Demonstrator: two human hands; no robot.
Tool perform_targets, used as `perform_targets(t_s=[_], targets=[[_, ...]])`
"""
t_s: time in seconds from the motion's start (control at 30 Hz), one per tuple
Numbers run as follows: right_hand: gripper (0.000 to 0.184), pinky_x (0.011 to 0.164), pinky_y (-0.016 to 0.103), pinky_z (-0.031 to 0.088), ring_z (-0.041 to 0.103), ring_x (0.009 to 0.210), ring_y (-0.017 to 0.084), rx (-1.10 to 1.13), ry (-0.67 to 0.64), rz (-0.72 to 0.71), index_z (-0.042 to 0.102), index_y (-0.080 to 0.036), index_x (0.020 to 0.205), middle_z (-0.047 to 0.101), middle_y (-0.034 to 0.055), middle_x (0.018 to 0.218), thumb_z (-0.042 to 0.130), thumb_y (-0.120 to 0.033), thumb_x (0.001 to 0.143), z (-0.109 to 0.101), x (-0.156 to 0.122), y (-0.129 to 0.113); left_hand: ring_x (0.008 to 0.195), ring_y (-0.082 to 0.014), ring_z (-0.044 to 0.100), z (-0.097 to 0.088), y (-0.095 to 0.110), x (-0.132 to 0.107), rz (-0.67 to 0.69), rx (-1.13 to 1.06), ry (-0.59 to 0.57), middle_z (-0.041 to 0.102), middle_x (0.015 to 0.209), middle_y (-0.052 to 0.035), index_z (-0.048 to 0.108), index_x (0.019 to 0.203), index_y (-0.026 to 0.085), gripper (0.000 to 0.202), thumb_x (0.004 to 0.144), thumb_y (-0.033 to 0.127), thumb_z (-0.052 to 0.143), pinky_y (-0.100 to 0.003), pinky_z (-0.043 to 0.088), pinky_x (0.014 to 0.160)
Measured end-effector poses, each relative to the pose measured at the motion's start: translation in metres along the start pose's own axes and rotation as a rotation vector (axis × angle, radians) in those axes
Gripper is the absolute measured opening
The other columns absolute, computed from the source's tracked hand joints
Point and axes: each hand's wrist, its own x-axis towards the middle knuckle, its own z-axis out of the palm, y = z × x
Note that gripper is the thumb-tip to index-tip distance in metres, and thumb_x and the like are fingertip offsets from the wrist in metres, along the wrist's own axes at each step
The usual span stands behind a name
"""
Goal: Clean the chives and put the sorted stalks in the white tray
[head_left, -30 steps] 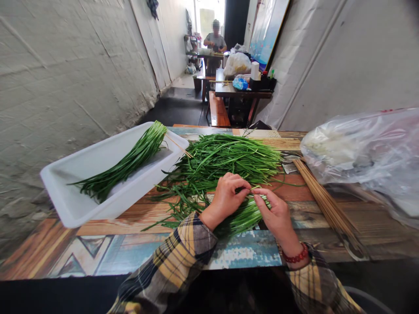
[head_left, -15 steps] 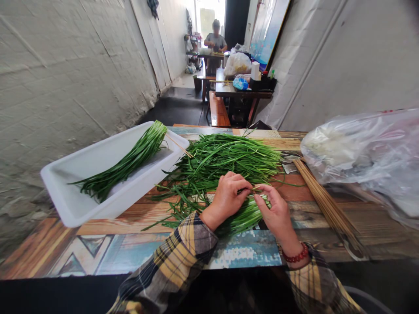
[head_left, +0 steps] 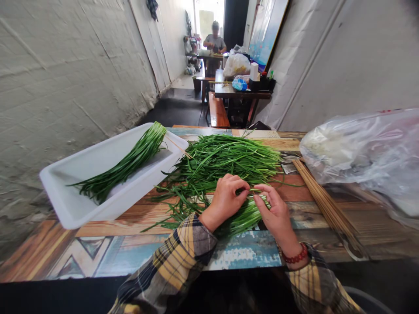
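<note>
My left hand (head_left: 227, 198) is closed in a pinch at the near side of the chive pile. A thin pale green chive stalk (head_left: 255, 189) spans the gap between its fingertips and those of my right hand (head_left: 275, 211), which has thumb and forefinger curled close together. Under both hands lies a smaller bunch of chives (head_left: 240, 222), its pale cut ends pointing right. The large loose heap of chives (head_left: 225, 157) spreads just beyond. To the left, a white plastic tray (head_left: 49, 179) holds a bundle of chives (head_left: 131, 165), with thin sticks (head_left: 178, 146) jutting out at its pale end.
A bundle of bamboo skewers (head_left: 322, 203) lies on the wooden-patterned table (head_left: 137, 250) at the right. Beside it bulges a clear plastic bag (head_left: 360, 148). Farther back stand another table (head_left: 225, 91) with bags, a bench (head_left: 218, 109) and a seated person (head_left: 214, 43).
The stalk between my fingertips has shifted slightly and looks greener. Both hands stay in nearly the same place.
</note>
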Motion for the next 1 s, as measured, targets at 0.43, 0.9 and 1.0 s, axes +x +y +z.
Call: perform_targets(t_s=[0.43,0.9,1.0], targets=[[0.018,0.077,0.03,0.046,0.06,0.085,0.018,-0.008,0.021,-0.018,0.055,-0.022,0.1,0.065,0.004,0.095,0.052,-0.035,0.089,0.001,0.002,-0.001,0.086,-0.0169,0.053,0.002,-0.003,-0.001,0.067,-0.019,-0.057,0.068,0.084,-0.0007,0.069,0.079,0.021,0.01,0.082,0.018,0.059,-0.03,0.036,0.077],[0.041,0.064,0.027,0.045,0.06,0.074,0.017,0.131,0.006,0.065,0.059,-0.021,0.098,0.065,0.0049,0.093,0.025,-0.043,0.097,-0.006,-0.001,-0.002,0.092,-0.0178,0.055,-0.01,0.002,0.0,0.069,0.038,-0.143,0.069,0.093,-0.0017,0.067,0.092,0.022,0.024,0.089,0.017,0.045,-0.032,0.036,0.08],[0.034,0.063,0.027,0.044,0.06,0.069,0.017,0.032,-0.023,0.059,0.061,-0.02,0.091,0.066,0.0033,0.083,0.04,-0.047,0.092,-0.004,0.002,-0.003,0.094,-0.0191,0.054,-0.011,0.0,0.001,0.09,0.144,-0.165,0.069,0.093,-0.0029,0.067,0.096,0.022,0.027,0.09,0.016,0.041,-0.034,0.035,0.08]])
